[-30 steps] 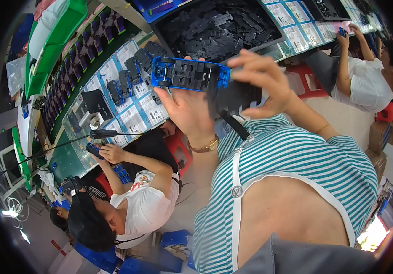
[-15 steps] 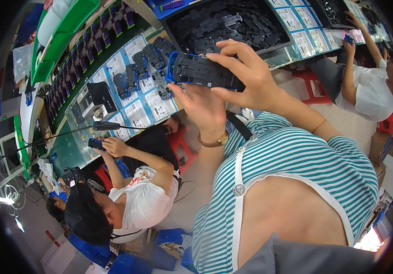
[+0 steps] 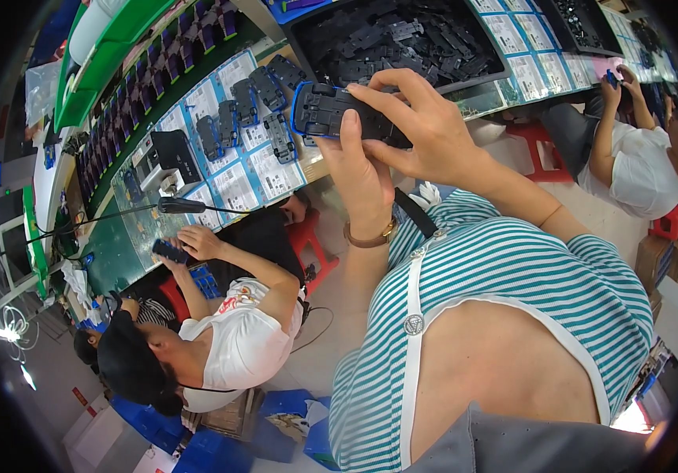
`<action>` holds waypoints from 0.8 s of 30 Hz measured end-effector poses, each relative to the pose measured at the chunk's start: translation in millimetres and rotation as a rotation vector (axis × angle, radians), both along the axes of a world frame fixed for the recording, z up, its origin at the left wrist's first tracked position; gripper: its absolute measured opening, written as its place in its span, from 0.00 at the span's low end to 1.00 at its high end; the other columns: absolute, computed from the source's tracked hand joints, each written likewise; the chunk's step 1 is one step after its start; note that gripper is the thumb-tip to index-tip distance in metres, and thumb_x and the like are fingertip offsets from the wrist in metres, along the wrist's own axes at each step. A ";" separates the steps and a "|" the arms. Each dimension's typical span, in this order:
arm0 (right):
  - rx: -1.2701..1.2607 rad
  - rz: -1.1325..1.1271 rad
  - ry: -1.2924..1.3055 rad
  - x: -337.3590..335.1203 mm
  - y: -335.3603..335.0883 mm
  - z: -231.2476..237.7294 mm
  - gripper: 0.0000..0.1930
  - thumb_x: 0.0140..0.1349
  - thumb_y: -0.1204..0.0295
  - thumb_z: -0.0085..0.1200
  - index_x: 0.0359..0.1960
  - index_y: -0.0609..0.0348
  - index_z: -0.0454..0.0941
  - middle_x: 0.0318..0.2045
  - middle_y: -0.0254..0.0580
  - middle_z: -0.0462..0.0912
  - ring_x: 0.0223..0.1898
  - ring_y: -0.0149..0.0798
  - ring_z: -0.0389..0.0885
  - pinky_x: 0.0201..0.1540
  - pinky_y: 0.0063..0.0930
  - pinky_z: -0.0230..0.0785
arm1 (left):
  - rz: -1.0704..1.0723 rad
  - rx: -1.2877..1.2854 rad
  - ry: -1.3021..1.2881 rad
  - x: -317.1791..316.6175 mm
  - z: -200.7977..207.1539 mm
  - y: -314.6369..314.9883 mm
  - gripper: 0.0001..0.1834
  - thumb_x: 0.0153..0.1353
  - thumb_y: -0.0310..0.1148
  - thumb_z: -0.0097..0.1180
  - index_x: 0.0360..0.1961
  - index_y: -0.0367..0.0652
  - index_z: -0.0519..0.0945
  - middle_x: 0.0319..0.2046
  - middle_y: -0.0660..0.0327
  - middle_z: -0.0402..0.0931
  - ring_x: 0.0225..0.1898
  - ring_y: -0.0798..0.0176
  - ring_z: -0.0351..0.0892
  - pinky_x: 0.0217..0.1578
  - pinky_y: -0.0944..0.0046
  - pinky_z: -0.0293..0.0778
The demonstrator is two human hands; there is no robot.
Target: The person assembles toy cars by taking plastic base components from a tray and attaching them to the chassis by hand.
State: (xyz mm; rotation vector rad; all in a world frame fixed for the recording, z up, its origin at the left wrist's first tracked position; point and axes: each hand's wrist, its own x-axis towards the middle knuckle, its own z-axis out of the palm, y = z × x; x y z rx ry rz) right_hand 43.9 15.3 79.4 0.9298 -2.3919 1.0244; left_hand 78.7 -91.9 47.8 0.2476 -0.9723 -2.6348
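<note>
A toy car (image 3: 321, 109) with a black underside and a blue body edge is held up in front of me, its underside facing me. My left hand (image 3: 361, 177) grips it from below, the thumb pressed flat on the black base. Around its right end, the thumb and fingers of my right hand (image 3: 432, 130) are closed, hiding part of that end. Behind the car is a black tray (image 3: 490, 47) heaped with loose black car bases (image 3: 394, 39). Several similar blue-and-black toy cars (image 3: 280, 138) lie bottom up on the table to the left.
Printed sheets (image 3: 232, 189) cover the table. A black box-shaped device (image 3: 173, 158) and a cable with a black grip (image 3: 181, 206) are at the left. A green-edged rack (image 3: 106, 67) runs along the far left. Co-workers sit at left (image 3: 244, 347) and right (image 3: 631, 162), beside red stools (image 3: 307, 244).
My left thumb has moved from the car's edge onto its black base. The car has shifted slightly left and up. The left co-worker has leaned left; the right co-worker's hands have come together.
</note>
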 end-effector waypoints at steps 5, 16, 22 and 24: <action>0.015 -0.048 0.026 4.8 -2.5 -4.8 0.31 0.45 0.65 0.67 0.55 0.55 0.75 0.45 0.43 0.75 0.47 0.46 0.77 0.38 0.35 0.77 | 0.010 -0.042 -0.003 0.1 -2.9 2.4 0.20 0.69 0.29 0.48 0.61 0.43 0.63 0.52 0.58 0.72 0.52 0.63 0.74 0.54 0.61 0.73; -0.694 0.300 -1.078 -0.2 15.3 -25.6 0.26 0.65 0.65 0.58 0.61 0.63 0.67 0.48 0.40 0.77 0.45 0.31 0.78 0.48 0.28 0.76 | 0.121 -0.089 0.017 -7.4 2.9 -6.7 0.25 0.70 0.41 0.47 0.61 0.36 0.61 0.55 0.48 0.70 0.55 0.44 0.74 0.54 0.47 0.76; -0.800 0.333 -1.100 2.3 7.2 -24.7 0.24 0.63 0.71 0.59 0.59 0.66 0.69 0.44 0.40 0.79 0.43 0.29 0.79 0.43 0.26 0.79 | 0.163 -0.186 0.048 -7.7 -2.8 -6.5 0.25 0.71 0.41 0.46 0.61 0.36 0.60 0.55 0.46 0.69 0.54 0.45 0.76 0.51 0.50 0.79; -0.774 0.307 -1.091 3.4 5.2 -23.3 0.23 0.63 0.72 0.59 0.59 0.67 0.70 0.44 0.39 0.80 0.43 0.29 0.79 0.43 0.25 0.79 | 0.183 -0.207 0.048 -7.3 -4.6 -5.9 0.25 0.71 0.41 0.46 0.61 0.35 0.60 0.54 0.46 0.70 0.53 0.45 0.76 0.50 0.51 0.79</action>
